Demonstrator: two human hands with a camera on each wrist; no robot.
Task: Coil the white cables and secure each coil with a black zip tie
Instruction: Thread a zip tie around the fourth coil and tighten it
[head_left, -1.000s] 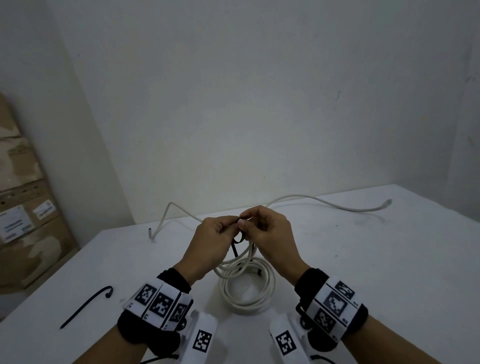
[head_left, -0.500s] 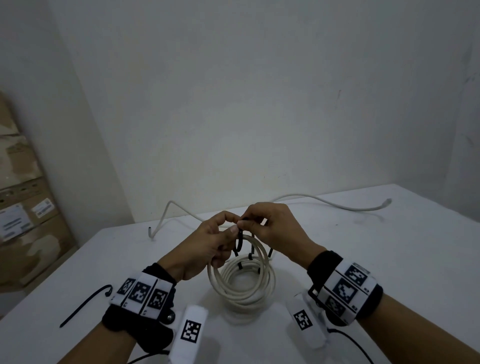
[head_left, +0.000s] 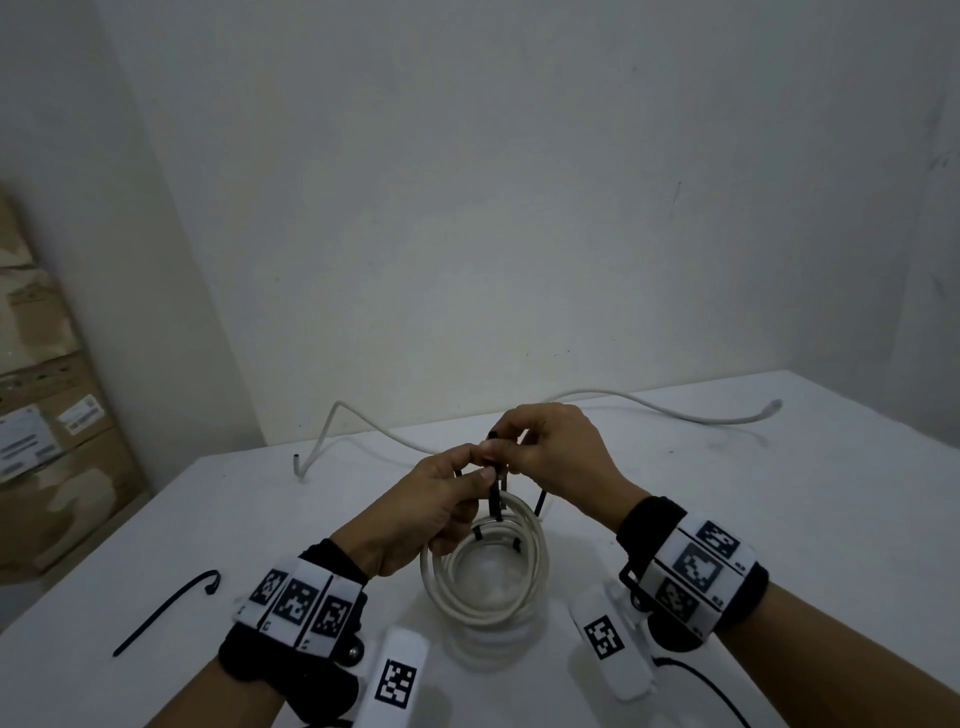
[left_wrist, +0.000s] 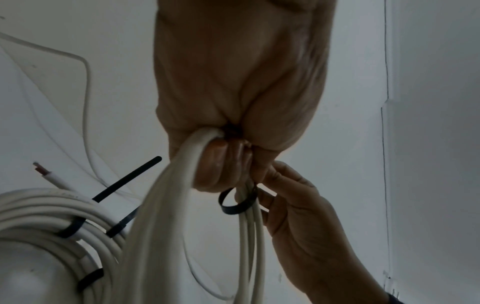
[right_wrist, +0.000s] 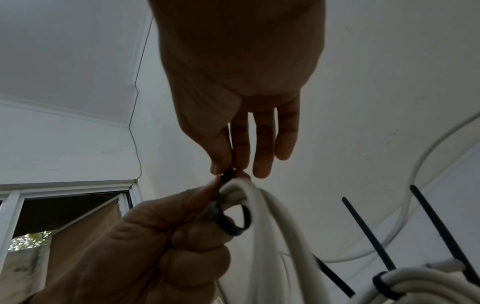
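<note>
Coil (head_left: 485, 566) of white cable is held raised at its far side above the white table (head_left: 779, 519), near side low over the surface. Left hand (head_left: 431, 512) is curled around the bundled strands; the black zip tie (left_wrist: 237, 202) is looped loosely around them. Right hand (head_left: 550, 457) is pinched on the tie's end between thumb and forefinger. Other ties (right_wrist: 384, 284) are already cinched on the coil. A second cable (head_left: 649, 408) lies uncoiled beyond the hands; a spare tie (head_left: 166, 610) lies at the left.

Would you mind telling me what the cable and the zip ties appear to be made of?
Cable: likely a smooth, matte white plastic jacket; a cut end in the left wrist view shows reddish cores. Zip tie in the hands: thin, flat black strip, probably nylon, bending into a springy loop. Spare zip tie: looks the same.
</note>
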